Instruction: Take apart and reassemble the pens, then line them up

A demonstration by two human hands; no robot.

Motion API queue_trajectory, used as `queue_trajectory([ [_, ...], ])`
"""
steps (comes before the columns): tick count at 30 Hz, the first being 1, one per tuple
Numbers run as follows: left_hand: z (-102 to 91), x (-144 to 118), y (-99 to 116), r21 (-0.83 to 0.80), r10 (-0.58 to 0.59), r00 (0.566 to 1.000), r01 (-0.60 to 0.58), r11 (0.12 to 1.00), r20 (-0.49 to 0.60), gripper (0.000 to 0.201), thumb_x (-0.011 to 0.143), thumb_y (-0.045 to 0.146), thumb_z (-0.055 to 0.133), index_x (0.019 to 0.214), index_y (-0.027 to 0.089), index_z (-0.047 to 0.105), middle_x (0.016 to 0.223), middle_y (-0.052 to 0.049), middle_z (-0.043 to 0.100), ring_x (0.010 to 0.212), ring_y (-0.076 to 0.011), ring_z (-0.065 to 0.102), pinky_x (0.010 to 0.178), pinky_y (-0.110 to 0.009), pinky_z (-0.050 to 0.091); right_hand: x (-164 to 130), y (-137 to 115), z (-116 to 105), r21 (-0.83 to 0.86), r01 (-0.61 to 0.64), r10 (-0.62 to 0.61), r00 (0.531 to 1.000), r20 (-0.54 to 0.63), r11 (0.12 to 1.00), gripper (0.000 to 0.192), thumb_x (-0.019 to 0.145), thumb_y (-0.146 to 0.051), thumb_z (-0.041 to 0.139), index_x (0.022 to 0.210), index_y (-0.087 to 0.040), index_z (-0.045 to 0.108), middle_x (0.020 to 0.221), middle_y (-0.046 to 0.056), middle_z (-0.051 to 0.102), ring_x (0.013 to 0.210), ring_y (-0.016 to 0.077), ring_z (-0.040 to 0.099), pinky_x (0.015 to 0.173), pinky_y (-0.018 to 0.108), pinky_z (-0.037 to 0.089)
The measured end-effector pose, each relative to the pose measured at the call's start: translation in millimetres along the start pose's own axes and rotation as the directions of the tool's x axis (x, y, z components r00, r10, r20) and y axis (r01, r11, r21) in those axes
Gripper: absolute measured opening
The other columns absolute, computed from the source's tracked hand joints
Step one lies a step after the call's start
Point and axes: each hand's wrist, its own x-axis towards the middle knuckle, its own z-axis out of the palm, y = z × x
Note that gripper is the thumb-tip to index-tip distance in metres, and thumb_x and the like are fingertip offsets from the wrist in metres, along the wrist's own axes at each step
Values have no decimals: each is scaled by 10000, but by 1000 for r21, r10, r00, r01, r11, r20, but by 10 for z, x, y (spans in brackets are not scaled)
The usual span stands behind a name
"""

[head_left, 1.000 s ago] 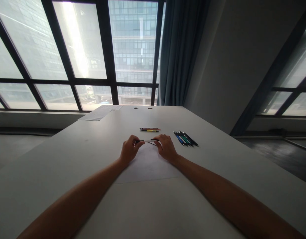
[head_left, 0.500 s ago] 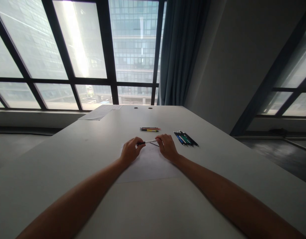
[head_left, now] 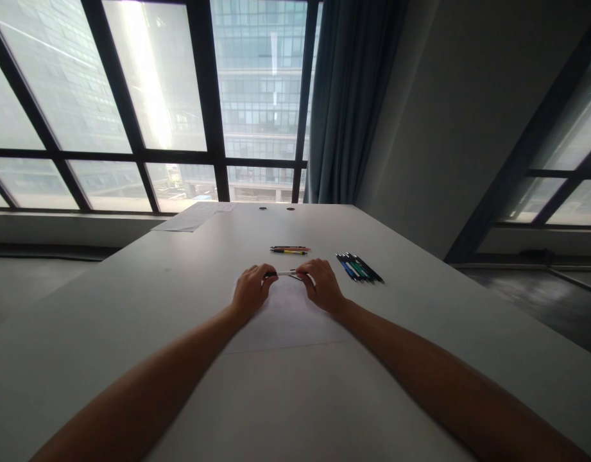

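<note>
My left hand [head_left: 249, 290] and my right hand [head_left: 323, 285] rest on a sheet of white paper [head_left: 285, 317] on the grey table [head_left: 131, 301]. Between them they hold one slim pen [head_left: 285, 273] level, the left fingers pinching its dark end and the right fingers its other end. Both forearms stretch across the table toward me.
Beyond the hands lie two or three pens [head_left: 289, 249] side by side. A row of several pens [head_left: 359, 267], blue, green and black, lies to the right. Loose papers [head_left: 192, 218] sit at the far left corner. Windows and a curtain [head_left: 346, 102] stand behind.
The two hands have drawn a little closer together along the pen, and the pen has settled from a slight tilt to level.
</note>
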Motion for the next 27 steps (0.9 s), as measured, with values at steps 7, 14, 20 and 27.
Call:
queue_trajectory([
  [7, -3, 17, 12, 49, -18, 999, 21, 999, -50, 60, 864, 249, 570, 903, 224, 608, 884, -30, 680, 842, -205, 591, 788, -337, 434, -19, -5, 23, -14, -9, 11, 997, 82, 1000, 107, 906, -269, 505, 917, -196, 583, 850, 56, 626, 837, 212, 538, 795, 367, 358],
  [14, -13, 28, -10, 168, -118, 982, 142, 975, -145, 166, 897, 277, 523, 1027, 235, 618, 824, -32, 711, 762, -205, 624, 786, -352, 404, -35, 44, 96, -103, -133, 141, 987, 79, 986, 281, 856, -210, 567, 1133, -180, 536, 1102, 104, 621, 989, 256, 548, 857, 399, 358],
  [20, -34, 52, -54, 203, -60, 987, 90, 975, -151, 139, 850, 223, 541, 864, 235, 679, 769, -19, 709, 747, -182, 628, 746, -309, 421, -38, 60, 107, -145, -141, 160, 980, 122, 979, 149, 846, -192, 573, 995, -185, 588, 1029, 88, 634, 985, 249, 544, 852, 396, 359],
  [27, 17, 22, -106, 274, 66, 994, -87, 958, 87, 122, 820, 304, 622, 811, 228, 717, 780, -59, 722, 768, -218, 626, 749, -351, 439, -25, 53, 99, -170, -139, 163, 977, 139, 976, 61, 832, -180, 587, 888, -191, 609, 960, 76, 641, 947, 242, 544, 826, 390, 363],
])
